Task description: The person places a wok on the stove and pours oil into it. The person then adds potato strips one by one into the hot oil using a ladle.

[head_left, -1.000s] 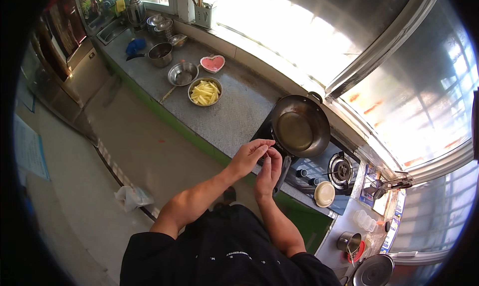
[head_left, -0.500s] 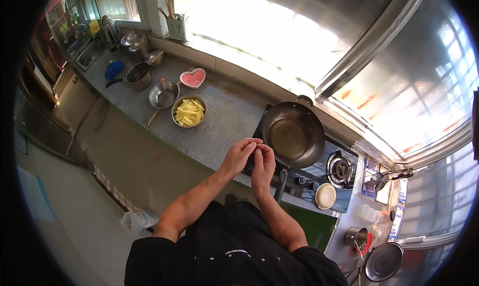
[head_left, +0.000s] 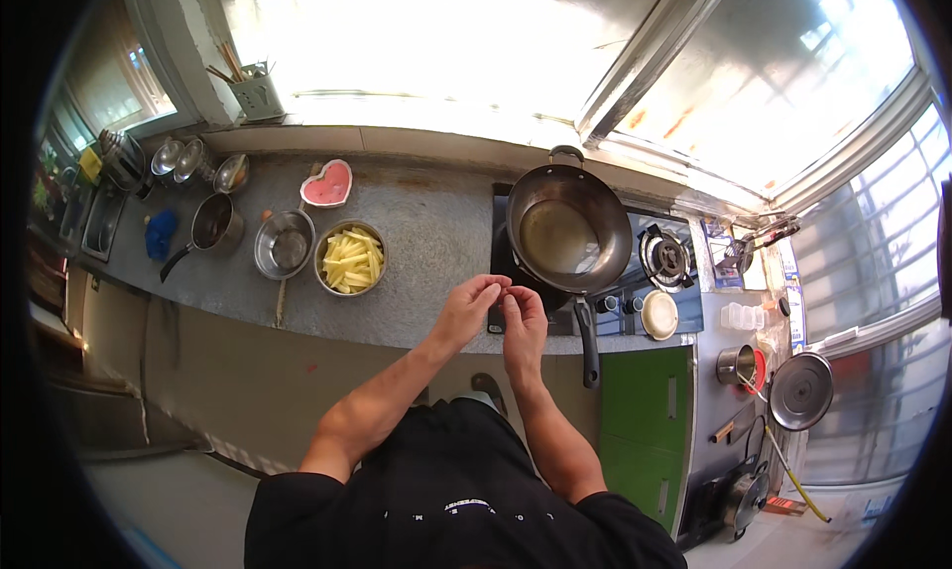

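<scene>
The left hand and the right hand meet in front of the person's chest, over the near edge of the grey counter, just left of the stove. The fingers of both hands are curled and their tips are pressed together, left against right; whether something small is pinched between them is too small to tell. Just beyond the hands on the right, a dark wok sits on the stove's left burner, its long handle pointing toward the person and passing just right of the right hand. The wok shows only a pale sheen at its bottom. A free burner lies to the right of the wok, and a small round cream-coloured lid rests at the stove's near right corner. To the left of the hands, well apart from them, a steel bowl of pale yellow potato strips stands on the counter, with an empty steel bowl touching its left side and a small dark pot farther left. A heart-shaped red dish lies behind the bowls, near the wall.
</scene>
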Demonstrator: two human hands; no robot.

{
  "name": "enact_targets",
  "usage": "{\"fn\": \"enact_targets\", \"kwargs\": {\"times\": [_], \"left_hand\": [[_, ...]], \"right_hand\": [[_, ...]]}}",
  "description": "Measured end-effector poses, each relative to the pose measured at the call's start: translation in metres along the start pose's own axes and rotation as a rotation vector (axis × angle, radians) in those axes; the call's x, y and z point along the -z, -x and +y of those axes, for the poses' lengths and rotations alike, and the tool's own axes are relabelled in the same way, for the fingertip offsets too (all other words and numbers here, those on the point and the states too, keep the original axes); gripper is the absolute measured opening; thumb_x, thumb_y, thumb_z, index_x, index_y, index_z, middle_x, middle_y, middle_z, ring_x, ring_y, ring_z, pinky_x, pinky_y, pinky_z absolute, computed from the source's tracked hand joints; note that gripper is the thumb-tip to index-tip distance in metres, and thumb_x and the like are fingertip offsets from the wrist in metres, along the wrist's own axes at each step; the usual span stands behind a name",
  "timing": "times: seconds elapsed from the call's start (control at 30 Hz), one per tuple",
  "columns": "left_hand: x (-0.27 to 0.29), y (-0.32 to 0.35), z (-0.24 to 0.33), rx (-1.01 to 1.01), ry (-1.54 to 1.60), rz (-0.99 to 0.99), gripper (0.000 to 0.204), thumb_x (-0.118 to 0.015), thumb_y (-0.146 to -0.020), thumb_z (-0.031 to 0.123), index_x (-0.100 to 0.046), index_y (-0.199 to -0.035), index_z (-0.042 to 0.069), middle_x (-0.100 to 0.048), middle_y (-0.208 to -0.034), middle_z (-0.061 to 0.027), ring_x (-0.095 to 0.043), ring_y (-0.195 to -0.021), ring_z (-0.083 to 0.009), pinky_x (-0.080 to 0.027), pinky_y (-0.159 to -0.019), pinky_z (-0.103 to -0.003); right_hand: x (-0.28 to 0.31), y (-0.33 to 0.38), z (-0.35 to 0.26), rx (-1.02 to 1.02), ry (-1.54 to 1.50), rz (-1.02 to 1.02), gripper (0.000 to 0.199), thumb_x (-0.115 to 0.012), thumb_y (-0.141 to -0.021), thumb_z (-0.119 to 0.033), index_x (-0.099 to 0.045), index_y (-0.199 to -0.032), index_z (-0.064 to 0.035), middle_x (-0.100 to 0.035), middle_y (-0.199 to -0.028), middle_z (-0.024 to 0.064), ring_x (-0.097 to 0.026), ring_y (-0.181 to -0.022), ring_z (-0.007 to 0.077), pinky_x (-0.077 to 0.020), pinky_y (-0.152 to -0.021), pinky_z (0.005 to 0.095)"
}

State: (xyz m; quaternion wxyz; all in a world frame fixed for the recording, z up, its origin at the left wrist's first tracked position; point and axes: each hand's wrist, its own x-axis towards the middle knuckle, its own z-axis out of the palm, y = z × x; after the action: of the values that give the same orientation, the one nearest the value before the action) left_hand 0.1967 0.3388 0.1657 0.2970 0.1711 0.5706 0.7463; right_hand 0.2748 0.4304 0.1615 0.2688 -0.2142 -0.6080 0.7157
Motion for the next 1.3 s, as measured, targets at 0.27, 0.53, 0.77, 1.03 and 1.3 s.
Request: {"fn": "enact_targets", "kwargs": {"times": [0.27, 0.53, 0.77, 1.03, 1.3], "left_hand": [[0.032, 0.013, -0.014, 0.115, 0.079, -0.081, 0.028, -0.047, -0.103, 0.014, -0.061, -0.120, -0.004, -0.066, -0.113, -0.0101, -0.064, -0.103, -0.0166, -0.051, -0.096, -0.031], [0.038, 0.012, -0.022, 0.158, 0.102, -0.075, 0.029, -0.047, -0.104, 0.014, -0.060, -0.122, -0.003, -0.065, -0.115, -0.0101, -0.064, -0.104, -0.0172, -0.051, -0.096, -0.031], [0.063, 0.017, -0.010, 0.163, 0.022, 0.057, 0.029, -0.049, -0.103, 0.019, -0.063, -0.123, 0.002, -0.065, -0.115, -0.0048, -0.060, -0.106, -0.0127, -0.048, -0.094, -0.029], [0.125, 0.037, -0.011, 0.161, 0.032, 0.348, 0.030, -0.049, -0.103, 0.020, -0.062, -0.123, 0.003, -0.066, -0.116, -0.0051, -0.061, -0.107, -0.0134, -0.048, -0.093, -0.030], [0.221, 0.049, -0.047, 0.263, -0.034, 0.605, 0.027, -0.055, -0.098, 0.020, -0.060, -0.119, 0.003, -0.066, -0.101, -0.0038, -0.062, -0.088, -0.0107, -0.050, -0.075, -0.026]], "right_hand": [[-0.033, 0.027, 0.000, -0.047, 0.075, 0.052, 0.015, -0.058, -0.100, -0.010, -0.060, -0.111, 0.0007, -0.064, -0.101, 0.0039, -0.058, -0.092, 0.0091, -0.0482, -0.082, 0.0232], [-0.032, 0.024, 0.005, -0.068, 0.123, 0.065, 0.015, -0.058, -0.099, -0.008, -0.062, -0.110, 0.0018, -0.066, -0.100, 0.0050, -0.060, -0.091, 0.0104, -0.0500, -0.082, 0.0248], [-0.046, 0.006, 0.026, -0.038, 0.224, -0.028, 0.017, -0.060, -0.098, -0.010, -0.065, -0.109, 0.0028, -0.069, -0.099, 0.0058, -0.061, -0.089, 0.0104, -0.0500, -0.081, 0.0253], [-0.101, -0.008, 0.057, -0.078, 0.362, -0.236, 0.021, -0.063, -0.095, -0.015, -0.068, -0.106, 0.0012, -0.069, -0.100, 0.0129, -0.066, -0.090, 0.0207, -0.0527, -0.081, 0.0324], [-0.163, -0.019, 0.105, -0.060, 0.559, -0.315, 0.022, -0.065, -0.093, -0.016, -0.068, -0.106, 0.0013, -0.071, -0.094, 0.0104, -0.067, -0.085, 0.0170, -0.0534, -0.080, 0.0316]]}}
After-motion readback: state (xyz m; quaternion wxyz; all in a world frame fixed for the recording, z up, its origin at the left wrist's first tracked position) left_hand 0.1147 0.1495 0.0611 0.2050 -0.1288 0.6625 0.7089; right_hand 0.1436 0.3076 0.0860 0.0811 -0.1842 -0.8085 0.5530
